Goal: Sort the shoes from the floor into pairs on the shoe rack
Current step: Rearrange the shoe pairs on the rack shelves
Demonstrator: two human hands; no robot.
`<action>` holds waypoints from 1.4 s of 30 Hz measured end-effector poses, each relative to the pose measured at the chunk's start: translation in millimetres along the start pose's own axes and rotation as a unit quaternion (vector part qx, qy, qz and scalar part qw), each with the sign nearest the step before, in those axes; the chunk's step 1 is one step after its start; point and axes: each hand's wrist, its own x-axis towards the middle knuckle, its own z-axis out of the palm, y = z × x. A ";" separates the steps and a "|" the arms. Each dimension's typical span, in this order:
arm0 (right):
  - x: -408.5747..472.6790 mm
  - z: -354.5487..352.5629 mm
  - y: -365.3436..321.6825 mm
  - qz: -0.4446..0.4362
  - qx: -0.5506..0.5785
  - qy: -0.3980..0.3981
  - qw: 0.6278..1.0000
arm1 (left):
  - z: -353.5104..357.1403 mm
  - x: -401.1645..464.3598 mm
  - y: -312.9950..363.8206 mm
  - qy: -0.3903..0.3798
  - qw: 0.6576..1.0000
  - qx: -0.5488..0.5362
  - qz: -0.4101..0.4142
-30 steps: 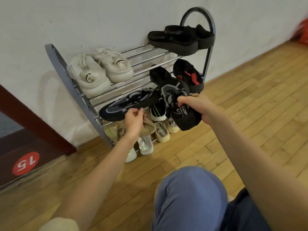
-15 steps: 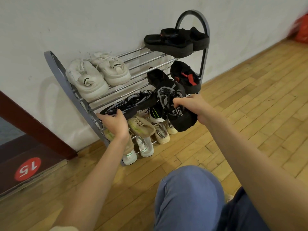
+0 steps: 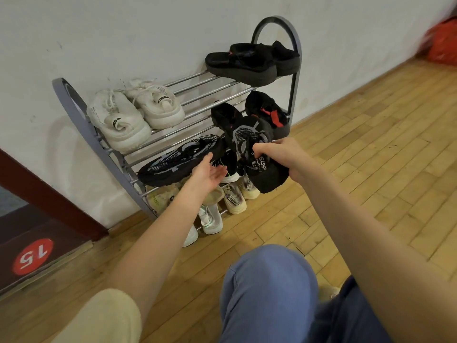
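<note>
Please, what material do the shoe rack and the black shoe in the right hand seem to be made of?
Shoe rack: its bars look like chromed metal, thin and shiny; the grey arched ends are matte, painted metal or plastic, I cannot tell which.
Black shoe, gripped by the right hand: probably knitted mesh fabric, with a woven grey pattern and cord laces.

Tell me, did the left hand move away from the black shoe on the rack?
Yes. The left hand let go of the black shoe and moved right along the rack, now open.
</note>
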 end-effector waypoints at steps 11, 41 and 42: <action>4.3 -2.0 -0.8 -0.009 0.007 0.006 1.000 | 11.4 13.0 -2.3 -0.029 0.993 -0.107 0.029; 30.1 97.2 5.9 0.037 0.218 -0.066 0.973 | -118.8 -46.8 18.7 0.141 0.948 0.160 0.238; 35.6 104.1 5.1 0.035 0.214 -0.066 0.974 | -121.2 -42.2 21.9 0.142 0.946 0.167 0.240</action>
